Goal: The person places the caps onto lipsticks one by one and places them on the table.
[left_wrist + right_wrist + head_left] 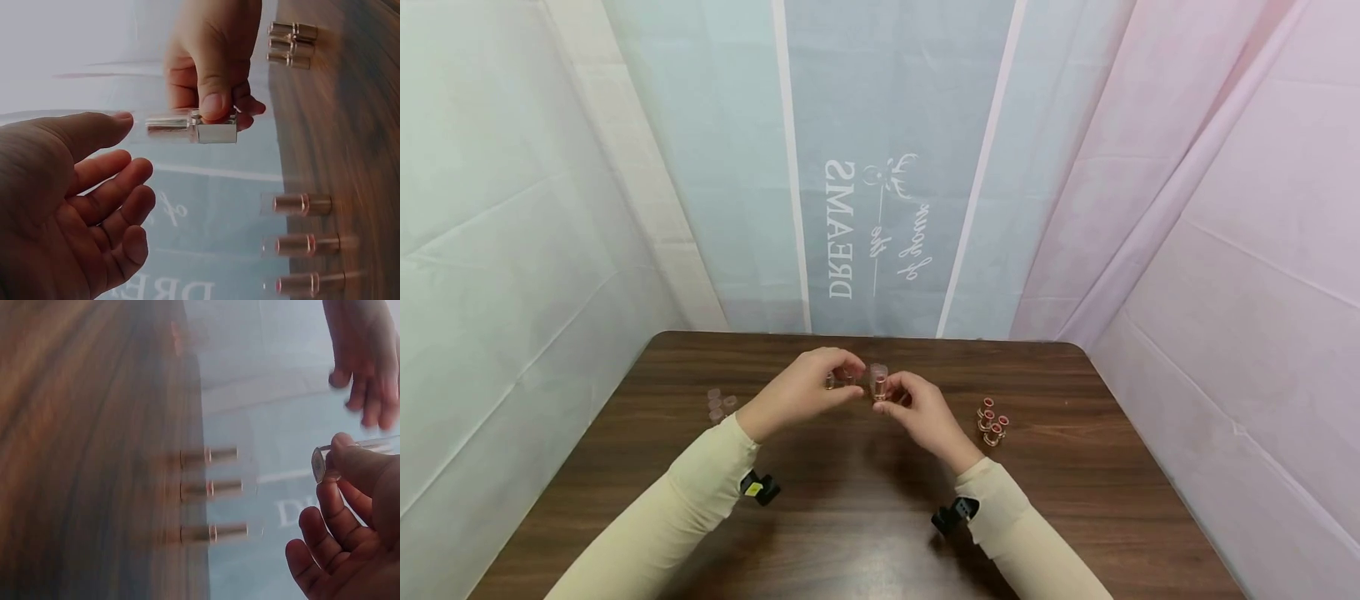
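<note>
My right hand (928, 417) pinches an upright lipstick (879, 387) by its shiny gold base, thumb on one side. A clear cap covers the top of this lipstick (216, 133) in the left wrist view. My left hand (808, 385) is beside the cap with its fingers loosely bent, holding nothing. Its thumb tip is very near the cap; whether they touch I cannot tell. Behind the hands, three capped lipsticks (212, 489) stand in a row on the table, partly hidden by the left hand in the head view.
Several lipsticks without caps (994, 433) stand in a group on the right of the brown wooden table (865, 533). Several clear caps (715, 414) are at the left, partly behind the left forearm. A printed curtain (887, 100) hangs along the table's far edge.
</note>
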